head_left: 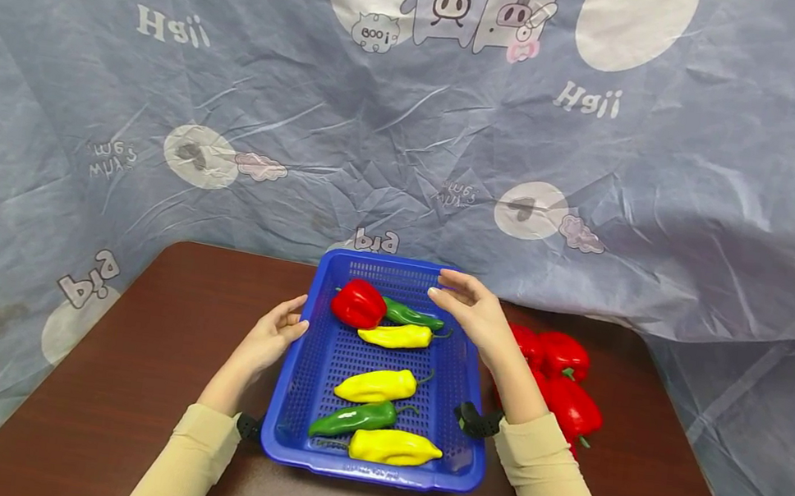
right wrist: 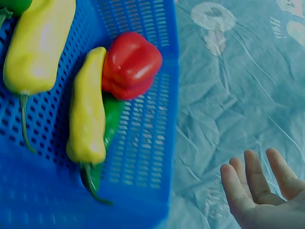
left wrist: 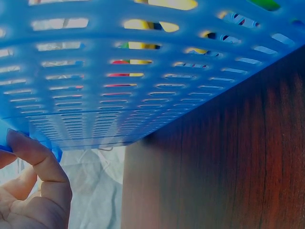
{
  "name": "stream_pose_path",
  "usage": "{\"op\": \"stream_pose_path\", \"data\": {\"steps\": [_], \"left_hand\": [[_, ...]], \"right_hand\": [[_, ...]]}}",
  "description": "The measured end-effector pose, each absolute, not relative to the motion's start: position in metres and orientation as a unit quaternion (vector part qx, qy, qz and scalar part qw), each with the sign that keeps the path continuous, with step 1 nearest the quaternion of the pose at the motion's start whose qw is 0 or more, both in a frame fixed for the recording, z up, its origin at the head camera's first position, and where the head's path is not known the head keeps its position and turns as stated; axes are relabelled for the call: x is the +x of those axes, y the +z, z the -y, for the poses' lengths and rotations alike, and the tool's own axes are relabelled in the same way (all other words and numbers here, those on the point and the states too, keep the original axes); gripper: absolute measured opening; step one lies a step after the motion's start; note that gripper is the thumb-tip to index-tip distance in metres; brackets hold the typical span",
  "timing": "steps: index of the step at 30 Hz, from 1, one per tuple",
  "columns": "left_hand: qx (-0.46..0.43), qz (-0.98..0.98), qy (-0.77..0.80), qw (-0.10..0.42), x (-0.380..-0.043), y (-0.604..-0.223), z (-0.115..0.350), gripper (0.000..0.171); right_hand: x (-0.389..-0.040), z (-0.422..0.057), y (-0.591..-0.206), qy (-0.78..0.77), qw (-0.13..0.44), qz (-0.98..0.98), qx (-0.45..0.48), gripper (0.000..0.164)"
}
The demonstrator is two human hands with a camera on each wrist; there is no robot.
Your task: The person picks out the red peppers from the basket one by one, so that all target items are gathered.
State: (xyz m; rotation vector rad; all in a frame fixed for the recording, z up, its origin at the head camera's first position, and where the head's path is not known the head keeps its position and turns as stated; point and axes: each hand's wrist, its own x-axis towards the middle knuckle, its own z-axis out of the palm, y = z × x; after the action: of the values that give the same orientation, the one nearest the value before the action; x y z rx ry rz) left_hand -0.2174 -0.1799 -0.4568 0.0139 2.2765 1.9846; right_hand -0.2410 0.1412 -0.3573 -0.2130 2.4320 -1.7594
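A blue plastic basket (head_left: 370,470) with slotted walls lies in front of me. Inside are a red bell pepper (head_left: 358,304), three long yellow peppers (head_left: 376,386) and two green peppers (head_left: 354,419); one green pepper is partly covered in the right wrist view. My left hand (head_left: 269,338) grips the basket's left rim, its bent fingers at the blue edge in the left wrist view (left wrist: 40,171). Over the far right corner of the basket hovers my right hand (head_left: 479,312), fingers spread and nothing in them, as the right wrist view also shows.
Several red bell peppers (head_left: 571,408) are grouped on the dark wooden table (head_left: 132,348) right of the basket, partly hidden by my right forearm. Behind the table hangs a wrinkled grey-blue cloth (head_left: 353,127) with cartoon prints.
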Motion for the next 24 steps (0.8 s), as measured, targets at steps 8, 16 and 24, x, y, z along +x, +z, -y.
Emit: {"op": "stream_pose_path", "data": {"steps": [8, 16, 24], "left_hand": [[0.004, -0.757, 0.651, 0.063, -0.218, -0.456, 0.181, 0.056], [0.006, -0.757, 0.650, 0.066, -0.218, -0.456, 0.182, 0.057], [0.000, -0.758, 0.648, 0.072, -0.219, -0.454, 0.182, 0.056]], "right_hand": [[-0.259, -0.114, -0.374, -0.576, 0.087, -0.810, -0.069, 0.065], [-0.273, -0.092, -0.392, -0.568, 0.102, -0.815, -0.056, 0.067], [-0.283, -0.073, -0.406, -0.555, 0.103, -0.824, -0.055, 0.068]]}}
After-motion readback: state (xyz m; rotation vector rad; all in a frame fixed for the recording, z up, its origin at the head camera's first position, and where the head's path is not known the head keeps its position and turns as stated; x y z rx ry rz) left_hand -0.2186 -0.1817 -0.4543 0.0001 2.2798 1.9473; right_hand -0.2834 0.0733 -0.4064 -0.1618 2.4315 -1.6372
